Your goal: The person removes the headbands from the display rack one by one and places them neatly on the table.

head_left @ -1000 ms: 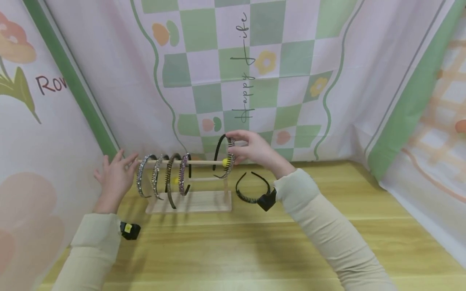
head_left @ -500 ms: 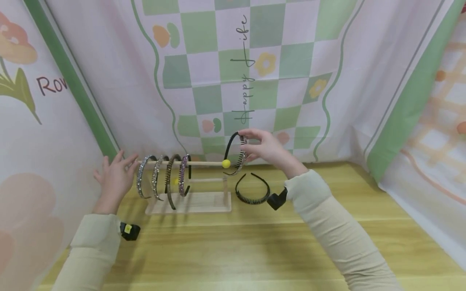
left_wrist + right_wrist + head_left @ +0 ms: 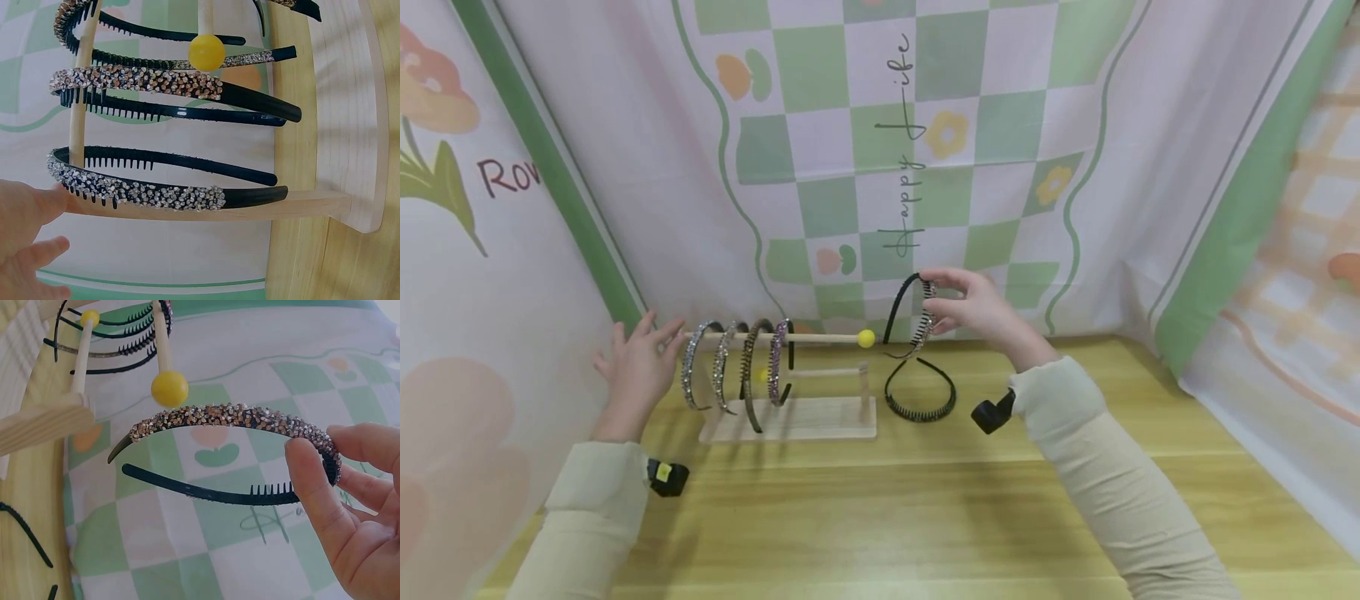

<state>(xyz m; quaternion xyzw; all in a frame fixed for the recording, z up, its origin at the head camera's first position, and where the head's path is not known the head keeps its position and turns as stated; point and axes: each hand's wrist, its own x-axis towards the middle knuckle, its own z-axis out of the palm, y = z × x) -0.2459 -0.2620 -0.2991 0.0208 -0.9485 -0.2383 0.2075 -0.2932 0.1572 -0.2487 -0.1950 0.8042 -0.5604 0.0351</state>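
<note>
My right hand (image 3: 976, 306) pinches a rhinestone headband (image 3: 219, 417) at its top, between thumb and fingers. The headband hangs in the air just right of the yellow ball (image 3: 866, 338) that tips the rack's upper rod, apart from it. On the wooden rack (image 3: 842, 421), several glittery headbands hang from that rod, among them a silver one (image 3: 144, 184) at the left end and a pink-purple one (image 3: 777, 367). My left hand (image 3: 638, 367) has its fingers spread, a fingertip right at the rod's left end. Another black toothed headband (image 3: 922, 415) lies on the table.
A lower rod (image 3: 827, 372), also tipped with a yellow ball (image 3: 206, 52), belongs to the rack. Printed curtains (image 3: 985, 192) stand behind the wood-grain table (image 3: 880, 517) and along both sides. Each wrist wears a small black camera (image 3: 668, 477).
My right hand has drawn the headband rightward off the end of the upper rod, past the yellow ball. The left hand and the rack have stayed in place.
</note>
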